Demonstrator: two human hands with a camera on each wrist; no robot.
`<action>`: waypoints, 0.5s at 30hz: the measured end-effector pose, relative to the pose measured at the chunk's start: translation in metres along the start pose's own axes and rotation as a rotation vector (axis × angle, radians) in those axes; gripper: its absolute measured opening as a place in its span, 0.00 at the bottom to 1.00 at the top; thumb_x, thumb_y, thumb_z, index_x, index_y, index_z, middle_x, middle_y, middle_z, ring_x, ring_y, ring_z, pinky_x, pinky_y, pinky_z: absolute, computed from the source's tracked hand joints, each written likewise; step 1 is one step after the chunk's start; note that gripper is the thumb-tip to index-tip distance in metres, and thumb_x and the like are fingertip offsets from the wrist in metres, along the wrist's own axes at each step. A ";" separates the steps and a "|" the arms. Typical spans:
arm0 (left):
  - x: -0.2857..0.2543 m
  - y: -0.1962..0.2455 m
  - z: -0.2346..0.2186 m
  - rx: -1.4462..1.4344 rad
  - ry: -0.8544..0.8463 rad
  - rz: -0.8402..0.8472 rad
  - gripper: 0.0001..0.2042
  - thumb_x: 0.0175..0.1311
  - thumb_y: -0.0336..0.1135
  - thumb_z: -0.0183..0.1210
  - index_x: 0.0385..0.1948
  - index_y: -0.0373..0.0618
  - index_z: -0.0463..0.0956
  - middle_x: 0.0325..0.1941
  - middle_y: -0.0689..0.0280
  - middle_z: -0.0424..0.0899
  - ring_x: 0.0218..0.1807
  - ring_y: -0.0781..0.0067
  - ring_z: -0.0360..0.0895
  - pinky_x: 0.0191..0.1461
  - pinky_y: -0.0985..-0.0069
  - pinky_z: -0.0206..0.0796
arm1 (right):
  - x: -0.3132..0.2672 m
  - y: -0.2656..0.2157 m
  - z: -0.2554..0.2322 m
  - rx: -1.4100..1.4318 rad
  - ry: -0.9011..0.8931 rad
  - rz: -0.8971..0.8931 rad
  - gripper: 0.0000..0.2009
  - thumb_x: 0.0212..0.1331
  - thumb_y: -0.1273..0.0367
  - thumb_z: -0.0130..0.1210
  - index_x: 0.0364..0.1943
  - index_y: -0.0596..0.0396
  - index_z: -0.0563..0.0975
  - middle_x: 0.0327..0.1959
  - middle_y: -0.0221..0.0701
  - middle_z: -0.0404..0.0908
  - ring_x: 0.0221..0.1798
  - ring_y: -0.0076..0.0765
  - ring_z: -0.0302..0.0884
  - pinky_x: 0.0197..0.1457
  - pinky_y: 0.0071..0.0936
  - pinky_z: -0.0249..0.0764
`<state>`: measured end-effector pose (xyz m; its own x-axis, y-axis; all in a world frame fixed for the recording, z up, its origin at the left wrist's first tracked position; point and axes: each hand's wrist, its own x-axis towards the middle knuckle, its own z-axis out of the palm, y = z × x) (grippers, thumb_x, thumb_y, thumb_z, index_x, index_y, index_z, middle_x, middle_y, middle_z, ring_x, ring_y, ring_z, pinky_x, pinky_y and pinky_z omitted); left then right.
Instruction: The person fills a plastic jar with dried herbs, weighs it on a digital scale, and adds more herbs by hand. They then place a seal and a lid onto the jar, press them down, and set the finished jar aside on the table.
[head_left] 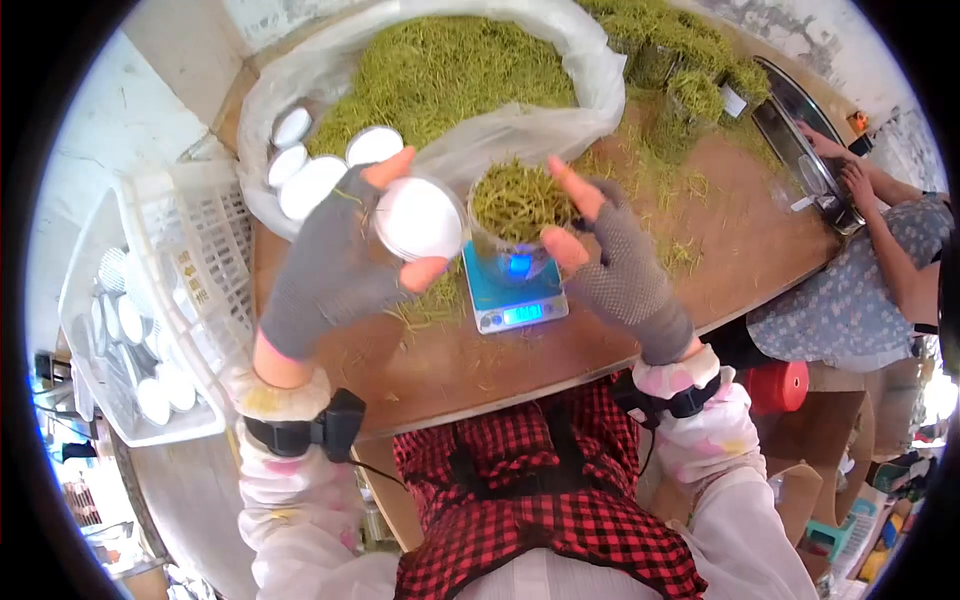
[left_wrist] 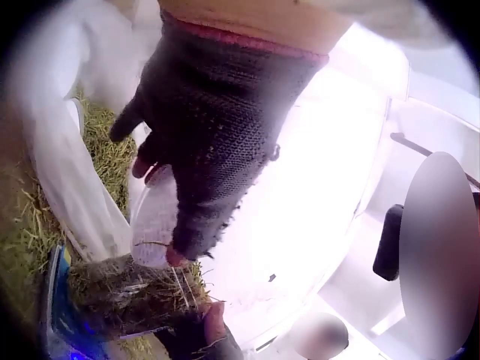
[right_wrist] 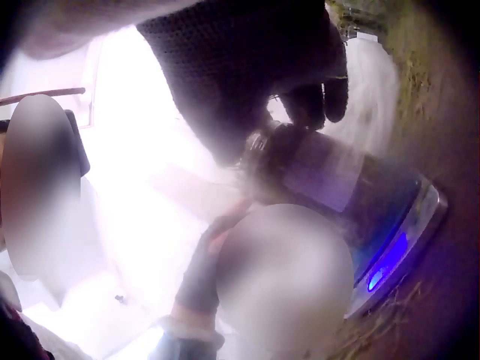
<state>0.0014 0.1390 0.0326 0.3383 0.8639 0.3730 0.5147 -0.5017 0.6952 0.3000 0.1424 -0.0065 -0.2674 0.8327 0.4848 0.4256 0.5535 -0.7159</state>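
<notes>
Brown tabletop [head_left: 740,240], strewn with loose green strands, carries the action. At its near-middle a small jar [head_left: 517,215] stands on a blue digital scale [head_left: 515,295], heaped over its rim with green tea leaves, display lit. The right hand [head_left: 610,255], in a grey fingerless glove, cups the jar's right side, thumb and fingers curled about it. The left hand [head_left: 345,255] pinches a round white lid [head_left: 418,217] between thumb and fingertips, just left of the jar's mouth and tilted toward it.

Looks like the weighing is settled and capping is the step in hand; the heaped leaves will likely need pressing down so the lid seats level.

Farther off, a big plastic bag [head_left: 560,125] of leaves holds more lids [head_left: 310,185]. At left sits a white crate [head_left: 195,250] of tins; at far right another person [head_left: 860,270] works.
</notes>
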 end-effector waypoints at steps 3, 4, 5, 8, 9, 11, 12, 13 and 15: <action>0.008 0.000 0.016 -0.244 0.080 -0.014 0.45 0.53 0.41 0.79 0.73 0.39 0.65 0.55 0.61 0.81 0.58 0.70 0.79 0.64 0.69 0.72 | 0.003 0.003 0.003 -0.038 0.008 -0.062 0.27 0.68 0.60 0.64 0.70 0.48 0.75 0.57 0.49 0.76 0.57 0.55 0.78 0.62 0.43 0.75; 0.012 0.002 0.023 -0.233 0.080 0.001 0.45 0.53 0.41 0.79 0.73 0.39 0.65 0.55 0.61 0.81 0.58 0.70 0.79 0.64 0.69 0.72 | 0.004 0.004 0.003 -0.037 0.022 -0.074 0.27 0.68 0.60 0.64 0.70 0.48 0.75 0.57 0.49 0.76 0.57 0.55 0.78 0.62 0.43 0.75; 0.018 0.005 0.031 -0.356 0.120 -0.086 0.43 0.54 0.39 0.79 0.72 0.39 0.65 0.55 0.61 0.80 0.57 0.71 0.79 0.62 0.71 0.73 | 0.005 0.006 0.004 -0.058 0.026 -0.098 0.27 0.68 0.60 0.64 0.70 0.48 0.76 0.57 0.49 0.76 0.57 0.55 0.78 0.62 0.42 0.75; 0.030 0.008 0.055 -0.495 0.188 -0.151 0.37 0.59 0.37 0.76 0.69 0.37 0.67 0.57 0.61 0.79 0.55 0.73 0.79 0.57 0.73 0.76 | 0.006 0.003 0.006 -0.070 0.030 -0.107 0.26 0.68 0.60 0.63 0.69 0.48 0.76 0.57 0.49 0.76 0.58 0.56 0.77 0.62 0.43 0.75; 0.033 0.012 0.062 -0.513 0.213 -0.188 0.33 0.62 0.34 0.73 0.69 0.40 0.69 0.56 0.65 0.78 0.54 0.75 0.77 0.56 0.74 0.75 | 0.006 0.002 0.007 -0.064 0.016 -0.082 0.25 0.68 0.60 0.62 0.68 0.48 0.77 0.57 0.50 0.76 0.58 0.57 0.76 0.62 0.43 0.74; 0.038 0.015 0.078 -0.378 0.278 -0.106 0.27 0.65 0.34 0.70 0.65 0.42 0.74 0.56 0.64 0.78 0.52 0.75 0.79 0.53 0.74 0.75 | 0.006 0.001 0.010 -0.088 0.023 -0.078 0.24 0.69 0.60 0.62 0.67 0.50 0.78 0.57 0.51 0.76 0.58 0.58 0.76 0.62 0.45 0.74; 0.041 0.017 0.082 -0.372 0.270 -0.095 0.27 0.65 0.34 0.70 0.65 0.42 0.74 0.56 0.64 0.78 0.52 0.75 0.79 0.53 0.74 0.75 | 0.007 0.001 0.011 -0.113 0.017 -0.072 0.23 0.69 0.60 0.61 0.65 0.51 0.79 0.58 0.52 0.75 0.58 0.59 0.75 0.63 0.46 0.73; 0.045 0.019 0.086 -0.083 0.308 0.129 0.27 0.65 0.35 0.70 0.65 0.41 0.74 0.57 0.60 0.78 0.52 0.70 0.80 0.53 0.72 0.76 | 0.009 -0.001 0.009 -0.148 -0.030 -0.060 0.19 0.69 0.60 0.60 0.59 0.53 0.81 0.58 0.53 0.75 0.58 0.61 0.75 0.64 0.48 0.72; 0.044 0.026 0.103 0.076 0.297 0.202 0.26 0.65 0.38 0.69 0.64 0.41 0.74 0.61 0.49 0.76 0.56 0.53 0.81 0.57 0.60 0.77 | 0.005 0.005 0.010 -0.118 0.000 -0.064 0.18 0.68 0.61 0.60 0.57 0.54 0.81 0.58 0.53 0.75 0.59 0.61 0.75 0.64 0.48 0.72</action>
<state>0.1105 0.1598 0.0038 0.2018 0.7163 0.6680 0.5216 -0.6559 0.5457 0.2920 0.1491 -0.0126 -0.2974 0.7956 0.5277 0.5061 0.6001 -0.6195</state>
